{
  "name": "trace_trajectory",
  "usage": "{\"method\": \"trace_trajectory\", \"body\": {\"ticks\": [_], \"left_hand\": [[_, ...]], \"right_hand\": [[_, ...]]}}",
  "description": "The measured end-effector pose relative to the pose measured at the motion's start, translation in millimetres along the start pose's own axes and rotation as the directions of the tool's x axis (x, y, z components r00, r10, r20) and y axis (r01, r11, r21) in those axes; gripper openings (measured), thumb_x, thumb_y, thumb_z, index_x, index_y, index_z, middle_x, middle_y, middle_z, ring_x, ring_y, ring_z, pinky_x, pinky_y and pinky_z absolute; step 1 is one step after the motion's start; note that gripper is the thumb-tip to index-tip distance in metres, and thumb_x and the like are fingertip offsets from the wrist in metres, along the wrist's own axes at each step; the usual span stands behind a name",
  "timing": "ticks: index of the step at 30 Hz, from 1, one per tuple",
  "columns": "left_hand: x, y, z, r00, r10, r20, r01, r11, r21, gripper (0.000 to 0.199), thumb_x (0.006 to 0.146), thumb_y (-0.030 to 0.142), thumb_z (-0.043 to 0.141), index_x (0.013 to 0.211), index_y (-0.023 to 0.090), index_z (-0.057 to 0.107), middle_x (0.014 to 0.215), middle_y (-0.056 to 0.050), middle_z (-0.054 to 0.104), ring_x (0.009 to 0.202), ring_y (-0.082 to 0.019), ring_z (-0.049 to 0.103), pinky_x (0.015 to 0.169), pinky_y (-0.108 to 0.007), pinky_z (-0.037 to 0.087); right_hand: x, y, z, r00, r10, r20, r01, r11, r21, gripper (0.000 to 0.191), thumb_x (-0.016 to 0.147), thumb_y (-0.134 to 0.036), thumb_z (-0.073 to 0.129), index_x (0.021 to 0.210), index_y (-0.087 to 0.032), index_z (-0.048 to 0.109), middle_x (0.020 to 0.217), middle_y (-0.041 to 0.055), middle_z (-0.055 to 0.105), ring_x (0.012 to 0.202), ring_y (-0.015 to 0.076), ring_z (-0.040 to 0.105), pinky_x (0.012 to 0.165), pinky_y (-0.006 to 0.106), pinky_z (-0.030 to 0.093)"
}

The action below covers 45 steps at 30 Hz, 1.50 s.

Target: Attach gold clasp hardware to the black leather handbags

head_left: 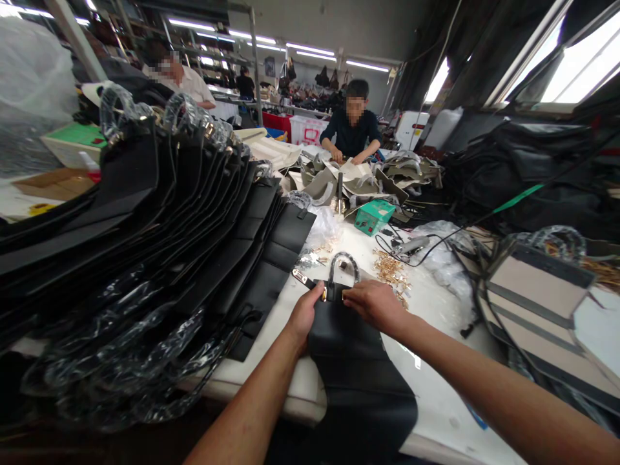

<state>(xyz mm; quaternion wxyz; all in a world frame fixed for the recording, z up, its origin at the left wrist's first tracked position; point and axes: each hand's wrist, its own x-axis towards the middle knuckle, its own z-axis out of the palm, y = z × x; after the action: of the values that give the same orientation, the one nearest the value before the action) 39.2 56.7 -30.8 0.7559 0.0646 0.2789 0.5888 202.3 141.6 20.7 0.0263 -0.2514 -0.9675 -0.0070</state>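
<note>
A black leather handbag panel (361, 361) lies over the table's near edge, its lower part hanging down. At its top stands a curved handle (343, 259) wrapped in clear plastic. My left hand (306, 311) grips the panel's left upper edge, thumb beside a gold metal fitting (324, 294). A strap with a metal plate (303, 278) sticks out to the left there. My right hand (375, 303) is closed at the panel's upper right, fingertips pinched by the handle's base. Whatever small piece is between those fingertips is mostly hidden.
Stacked black bag panels (194, 213) fill the left side. Loose gold fittings (391, 271) are scattered on the white table (436, 361), near a green box (374, 216) with a cable. Beige panels (530, 300) lie at the right. Across the table a person (352, 129) handles pale pieces.
</note>
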Motion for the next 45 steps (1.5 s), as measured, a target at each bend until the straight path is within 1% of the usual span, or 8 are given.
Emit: {"method": "trace_trajectory", "body": {"ticks": [2, 9, 21, 26, 32, 36, 41, 45], "left_hand": [[1, 0, -1.8, 1.000, -0.009, -0.013, 0.010, 1.000, 0.007, 0.049, 0.087, 0.045, 0.060, 0.120, 0.009, 0.064, 0.093, -0.016, 0.076, 0.086, -0.031, 0.073, 0.084, -0.042, 0.056], [5, 1, -4.9, 1.000, -0.016, -0.015, 0.016, 1.000, -0.019, 0.047, 0.087, 0.045, 0.060, 0.117, 0.009, 0.065, 0.093, -0.016, 0.076, 0.084, -0.031, 0.073, 0.084, -0.041, 0.056], [2, 4, -0.6, 0.997, -0.081, -0.016, 0.080, 0.994, -0.073, 0.050, 0.090, 0.047, 0.054, 0.115, 0.006, 0.066, 0.092, -0.018, 0.076, 0.085, -0.031, 0.073, 0.084, -0.042, 0.055], [1, 6, 0.3, 0.995, -0.099, -0.031, 0.097, 0.994, -0.055, 0.051, 0.090, 0.048, 0.053, 0.116, 0.006, 0.065, 0.090, -0.018, 0.076, 0.083, -0.031, 0.074, 0.082, -0.041, 0.056], [0, 9, 0.8, 0.981, -0.191, 0.006, 0.191, 0.980, -0.047, 0.055, 0.088, 0.053, 0.054, 0.115, 0.006, 0.065, 0.089, -0.017, 0.077, 0.083, -0.032, 0.073, 0.080, -0.042, 0.056], [1, 8, -0.6, 0.988, -0.156, 0.014, 0.157, 0.986, -0.052, 0.052, 0.088, 0.051, 0.055, 0.114, 0.007, 0.066, 0.088, -0.016, 0.077, 0.082, -0.031, 0.074, 0.080, -0.041, 0.056], [1, 6, -1.2, 0.987, -0.152, 0.041, 0.155, 0.985, -0.076, 0.052, 0.088, 0.049, 0.055, 0.115, 0.006, 0.066, 0.090, -0.017, 0.077, 0.084, -0.031, 0.073, 0.083, -0.041, 0.055], [2, 5, -0.6, 0.991, -0.126, 0.048, 0.129, 0.989, -0.078, 0.050, 0.090, 0.048, 0.054, 0.115, 0.006, 0.066, 0.091, -0.017, 0.076, 0.086, -0.031, 0.073, 0.085, -0.041, 0.054]], "right_hand": [[0, 3, -3, 0.999, -0.031, 0.036, 0.030, 0.999, 0.020, 0.012, 0.094, -0.023, 0.055, 0.091, -0.024, 0.067, 0.081, 0.0013, 0.068, 0.076, 0.0158, 0.060, 0.063, 0.026, 0.031], [10, 2, -5, 0.988, -0.117, 0.098, 0.128, 0.985, -0.112, 0.009, 0.087, -0.017, 0.056, 0.087, -0.019, 0.064, 0.079, 0.0052, 0.067, 0.069, 0.0176, 0.057, 0.064, 0.029, 0.032], [7, 4, 7, 0.995, -0.071, 0.073, 0.075, 0.995, -0.064, 0.015, 0.093, -0.021, 0.051, 0.097, -0.019, 0.065, 0.081, 0.0054, 0.067, 0.076, 0.0179, 0.058, 0.067, 0.028, 0.033], [2, 2, 4, 0.995, -0.056, 0.081, 0.060, 0.997, -0.049, 0.016, 0.096, -0.021, 0.048, 0.098, -0.019, 0.064, 0.082, 0.0049, 0.066, 0.077, 0.0172, 0.057, 0.067, 0.027, 0.033], [3, 5, -3, 0.990, -0.070, 0.121, 0.078, 0.995, -0.059, 0.017, 0.097, -0.020, 0.048, 0.097, -0.022, 0.065, 0.083, 0.0030, 0.067, 0.075, 0.0165, 0.058, 0.064, 0.027, 0.031], [4, 5, 1, 0.991, -0.045, 0.128, 0.057, 0.995, -0.086, 0.016, 0.096, -0.021, 0.049, 0.098, -0.021, 0.065, 0.082, 0.0043, 0.067, 0.074, 0.0177, 0.058, 0.062, 0.028, 0.030], [5, -2, 7, 0.992, -0.030, 0.125, 0.044, 0.993, -0.113, 0.015, 0.090, -0.011, 0.051, 0.097, -0.018, 0.063, 0.082, 0.0067, 0.068, 0.074, 0.0186, 0.059, 0.064, 0.029, 0.031], [7, 1, 6, 0.991, -0.063, 0.118, 0.076, 0.992, -0.104, 0.013, 0.092, -0.018, 0.050, 0.093, -0.018, 0.063, 0.081, 0.0058, 0.067, 0.072, 0.0177, 0.058, 0.063, 0.029, 0.031]]}}
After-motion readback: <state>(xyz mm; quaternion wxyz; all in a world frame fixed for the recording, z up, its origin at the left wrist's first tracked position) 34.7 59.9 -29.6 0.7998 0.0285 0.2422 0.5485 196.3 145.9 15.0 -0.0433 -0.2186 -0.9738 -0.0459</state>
